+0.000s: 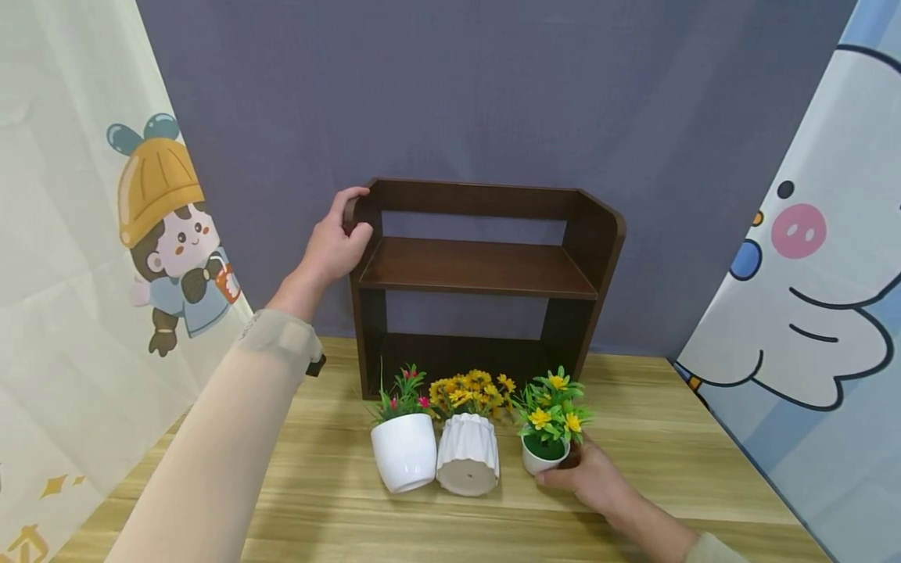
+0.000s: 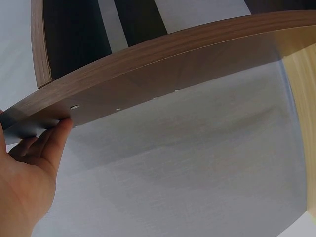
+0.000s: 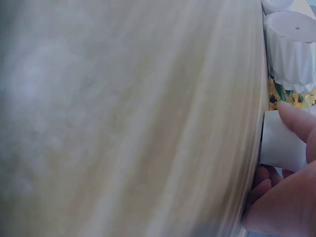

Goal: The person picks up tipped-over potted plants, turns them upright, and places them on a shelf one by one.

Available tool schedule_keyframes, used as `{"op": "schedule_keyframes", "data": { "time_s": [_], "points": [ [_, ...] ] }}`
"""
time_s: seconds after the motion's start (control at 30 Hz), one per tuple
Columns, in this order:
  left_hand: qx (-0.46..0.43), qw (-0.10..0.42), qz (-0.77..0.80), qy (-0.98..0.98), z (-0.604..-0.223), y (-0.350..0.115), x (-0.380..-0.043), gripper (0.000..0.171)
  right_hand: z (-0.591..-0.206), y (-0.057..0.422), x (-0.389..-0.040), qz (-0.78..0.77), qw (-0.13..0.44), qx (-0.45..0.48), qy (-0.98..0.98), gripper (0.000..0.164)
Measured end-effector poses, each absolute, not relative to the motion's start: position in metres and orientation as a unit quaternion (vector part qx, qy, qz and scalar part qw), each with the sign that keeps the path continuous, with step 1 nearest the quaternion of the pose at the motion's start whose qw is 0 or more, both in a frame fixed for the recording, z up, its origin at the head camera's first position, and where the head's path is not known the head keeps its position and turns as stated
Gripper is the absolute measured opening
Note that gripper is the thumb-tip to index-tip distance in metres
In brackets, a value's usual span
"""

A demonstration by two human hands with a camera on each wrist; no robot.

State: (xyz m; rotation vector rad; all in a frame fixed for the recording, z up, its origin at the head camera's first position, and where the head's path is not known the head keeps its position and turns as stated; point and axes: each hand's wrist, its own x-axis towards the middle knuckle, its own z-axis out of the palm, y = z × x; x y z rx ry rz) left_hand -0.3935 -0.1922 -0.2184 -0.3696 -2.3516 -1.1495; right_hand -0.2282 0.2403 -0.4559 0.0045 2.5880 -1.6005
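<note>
My left hand point(image 1: 334, 244) grips the upper left side panel of a dark brown two-tier shelf point(image 1: 479, 264). In the left wrist view, its fingers point(image 2: 58, 143) lie against the panel's outer face. In front of the shelf, my right hand point(image 1: 600, 478) holds a small white pot point(image 1: 536, 463) of yellow flowers and green leaves point(image 1: 552, 407). The right wrist view shows that white pot point(image 3: 284, 140) between thumb and fingers. Left of it, a fluted white pot point(image 1: 468, 450) with orange-yellow flowers lies tipped, base towards me. A smooth white pot point(image 1: 404, 453) with pink flowers leans beside it.
The wood-grain table point(image 1: 655, 438) carries the shelf and pots. A grey-blue cloth point(image 1: 479, 94) hangs behind. Printed cartoon curtains flank the table, a cream one point(image 1: 63, 274) on the left and a blue-and-white one point(image 1: 823, 313) on the right.
</note>
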Motion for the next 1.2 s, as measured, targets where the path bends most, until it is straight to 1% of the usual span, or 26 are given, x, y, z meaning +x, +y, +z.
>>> {"op": "schedule_keyframes", "data": {
  "time_s": [0.2,0.47,0.6,0.7,0.93,1.2],
  "points": [
    [-0.137,0.244,-0.426,-0.861,-0.218,-0.192,-0.392,0.063,-0.457,0.241,-0.228,-0.528,0.050,0.010,0.848,0.090],
    [-0.134,0.238,-0.428,-0.861,-0.218,-0.193,-0.392,0.063,-0.456,0.242,-0.229,-0.522,0.054,0.016,0.851,0.092],
    [-0.138,0.241,-0.426,-0.861,-0.218,-0.193,-0.393,0.063,-0.453,0.244,-0.228,-0.518,0.055,0.028,0.853,0.089],
    [-0.141,0.247,-0.424,-0.860,-0.219,-0.193,-0.394,0.063,-0.452,0.245,-0.227,-0.518,0.048,0.031,0.853,0.086],
    [-0.141,0.250,-0.422,-0.860,-0.219,-0.196,-0.394,0.063,-0.447,0.242,-0.223,-0.534,0.026,0.021,0.845,0.086],
    [-0.143,0.254,-0.421,-0.859,-0.218,-0.195,-0.393,0.064,-0.439,0.239,-0.222,-0.538,0.009,0.019,0.843,0.076]
  ]
}}
